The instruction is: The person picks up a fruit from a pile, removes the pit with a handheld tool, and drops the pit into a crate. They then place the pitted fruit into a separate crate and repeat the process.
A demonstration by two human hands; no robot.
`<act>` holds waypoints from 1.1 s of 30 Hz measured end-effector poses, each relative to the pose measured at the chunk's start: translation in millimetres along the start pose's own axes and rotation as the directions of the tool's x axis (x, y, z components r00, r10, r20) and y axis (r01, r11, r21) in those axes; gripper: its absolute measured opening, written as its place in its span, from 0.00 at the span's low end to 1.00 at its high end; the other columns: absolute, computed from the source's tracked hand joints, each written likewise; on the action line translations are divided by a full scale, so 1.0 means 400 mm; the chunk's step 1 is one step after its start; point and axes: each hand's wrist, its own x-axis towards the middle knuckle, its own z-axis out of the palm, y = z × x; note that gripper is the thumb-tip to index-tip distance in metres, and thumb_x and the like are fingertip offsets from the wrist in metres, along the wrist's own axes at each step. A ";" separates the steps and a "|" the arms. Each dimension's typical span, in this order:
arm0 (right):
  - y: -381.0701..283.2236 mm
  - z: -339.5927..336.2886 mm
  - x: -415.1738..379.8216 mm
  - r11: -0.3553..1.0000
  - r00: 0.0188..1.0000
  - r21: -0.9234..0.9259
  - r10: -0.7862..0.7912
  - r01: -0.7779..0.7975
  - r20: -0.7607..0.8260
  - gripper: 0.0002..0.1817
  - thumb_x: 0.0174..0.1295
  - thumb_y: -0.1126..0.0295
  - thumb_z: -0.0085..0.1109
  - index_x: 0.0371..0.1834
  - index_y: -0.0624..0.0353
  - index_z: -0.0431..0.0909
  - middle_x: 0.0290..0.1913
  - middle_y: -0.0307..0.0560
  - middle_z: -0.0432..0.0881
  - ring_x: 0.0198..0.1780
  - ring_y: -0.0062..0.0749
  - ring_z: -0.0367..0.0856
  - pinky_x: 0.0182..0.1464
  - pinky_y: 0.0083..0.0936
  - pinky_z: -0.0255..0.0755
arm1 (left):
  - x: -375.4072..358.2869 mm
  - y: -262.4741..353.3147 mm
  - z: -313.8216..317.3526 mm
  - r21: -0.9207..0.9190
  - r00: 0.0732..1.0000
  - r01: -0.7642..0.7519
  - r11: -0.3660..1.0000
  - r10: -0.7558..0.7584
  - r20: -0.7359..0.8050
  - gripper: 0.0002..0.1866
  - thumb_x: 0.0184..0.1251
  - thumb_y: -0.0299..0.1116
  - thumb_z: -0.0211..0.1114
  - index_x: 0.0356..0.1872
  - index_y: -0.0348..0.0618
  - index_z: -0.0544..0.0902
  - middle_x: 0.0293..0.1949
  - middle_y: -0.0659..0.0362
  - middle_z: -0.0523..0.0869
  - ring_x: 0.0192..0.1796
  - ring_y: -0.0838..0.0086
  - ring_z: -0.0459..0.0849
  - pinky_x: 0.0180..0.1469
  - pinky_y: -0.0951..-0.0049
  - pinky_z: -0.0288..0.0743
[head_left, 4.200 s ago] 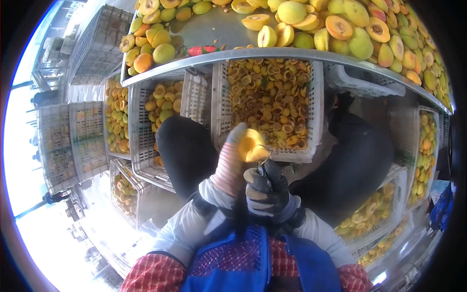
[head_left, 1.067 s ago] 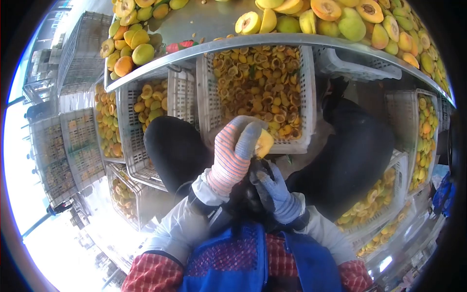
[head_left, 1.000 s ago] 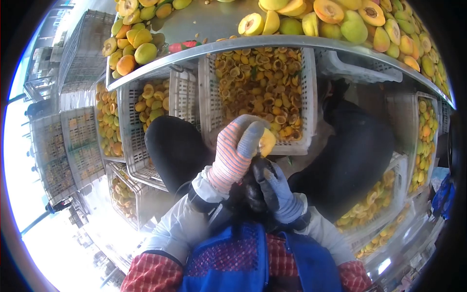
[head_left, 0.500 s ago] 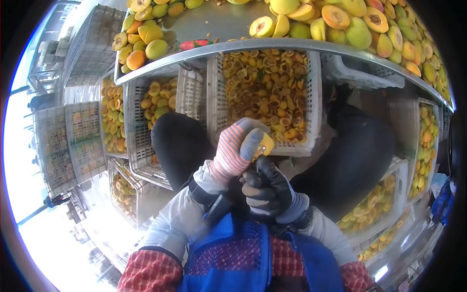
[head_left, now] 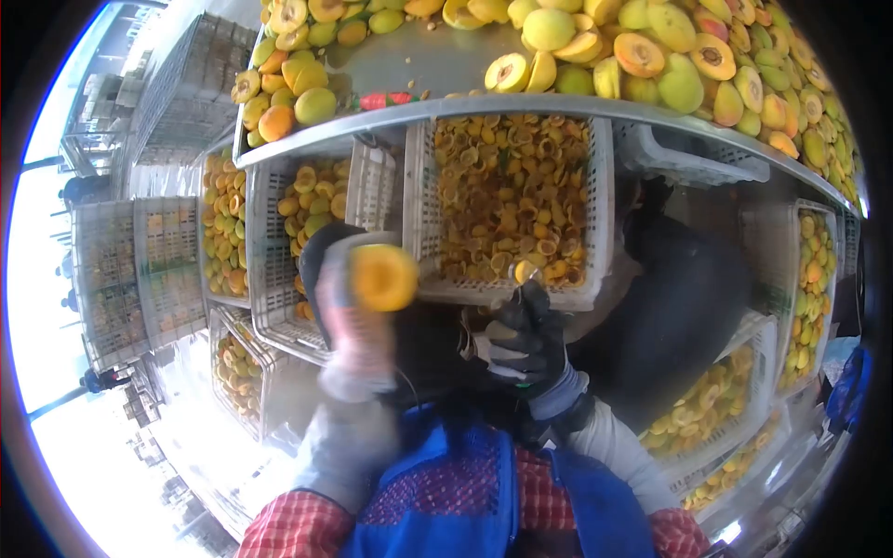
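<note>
My left hand (head_left: 349, 325), in a striped knit glove and smeared by motion, grips a peach half (head_left: 386, 277) above my left knee. The half's orange cut face shows a hollow in its middle. My right hand (head_left: 527, 342), in a dark-coated glove, is closed around a small scoop tool whose handle is hidden. A round yellow scrap (head_left: 526, 271) sits at the tool's metal tip, over the near edge of a white crate (head_left: 420, 200). Dark, hollow peach scraps (head_left: 507, 200) fill that crate.
A metal table (head_left: 400, 60) beyond the crate bears peaches and a red object (head_left: 383, 99). More crates of peach halves stand left (head_left: 270, 232) and right (head_left: 758, 381). My dark-trousered right leg (head_left: 684, 288) lies beside the middle crate.
My left hand has moved left, away from my right hand, carrying the peach half. My right hand has shifted slightly forward, and a scrap now shows at the tool's tip.
</note>
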 end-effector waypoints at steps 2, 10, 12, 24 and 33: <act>-0.001 0.008 0.001 1.000 1.000 -0.014 0.011 -0.011 0.005 0.29 0.71 0.43 0.34 0.38 0.58 0.75 0.19 0.34 0.62 0.14 0.17 0.59 0.13 0.16 0.56 | 0.117 0.041 -0.154 0.202 0.980 -0.180 0.963 0.194 -0.050 0.20 0.72 0.47 0.50 0.46 0.39 0.80 0.39 0.56 0.83 0.39 0.71 0.82 0.43 0.70 0.79; -0.030 -0.043 0.037 0.995 0.993 -0.090 0.028 -0.038 -0.117 0.28 0.71 0.42 0.34 0.32 0.55 0.72 0.16 0.33 0.59 0.14 0.18 0.57 0.13 0.18 0.53 | 0.273 0.096 0.051 0.821 0.827 -0.497 0.281 0.441 0.349 0.09 0.63 0.31 0.63 0.42 0.39 0.82 0.35 0.54 0.85 0.38 0.71 0.82 0.44 0.73 0.74; -0.024 -0.023 0.035 0.972 0.947 -0.237 -0.083 0.007 -0.311 0.27 0.71 0.42 0.35 0.30 0.53 0.71 0.16 0.32 0.61 0.13 0.17 0.58 0.13 0.17 0.53 | 0.280 0.127 0.252 0.861 0.880 -0.459 0.219 0.250 0.405 0.15 0.62 0.44 0.63 0.42 0.45 0.83 0.37 0.53 0.85 0.39 0.60 0.84 0.43 0.67 0.75; -0.045 0.090 0.037 0.823 0.776 -0.564 -0.396 0.063 -0.491 0.24 0.71 0.45 0.41 0.29 0.54 0.68 0.16 0.31 0.63 0.12 0.18 0.57 0.14 0.16 0.51 | 0.413 0.066 0.421 0.710 0.755 -0.656 0.258 0.200 0.625 0.25 0.52 0.36 0.72 0.48 0.36 0.73 0.35 0.50 0.83 0.39 0.60 0.84 0.45 0.66 0.78; 0.006 0.101 0.048 0.557 0.727 -0.778 -0.658 0.291 -0.199 0.26 0.67 0.69 0.52 0.65 0.68 0.59 0.54 0.52 0.76 0.53 0.29 0.76 0.53 0.21 0.71 | 0.047 -0.035 0.234 0.142 0.903 0.145 0.979 -0.189 0.385 0.17 0.70 0.37 0.58 0.51 0.33 0.76 0.42 0.55 0.80 0.44 0.74 0.79 0.48 0.76 0.74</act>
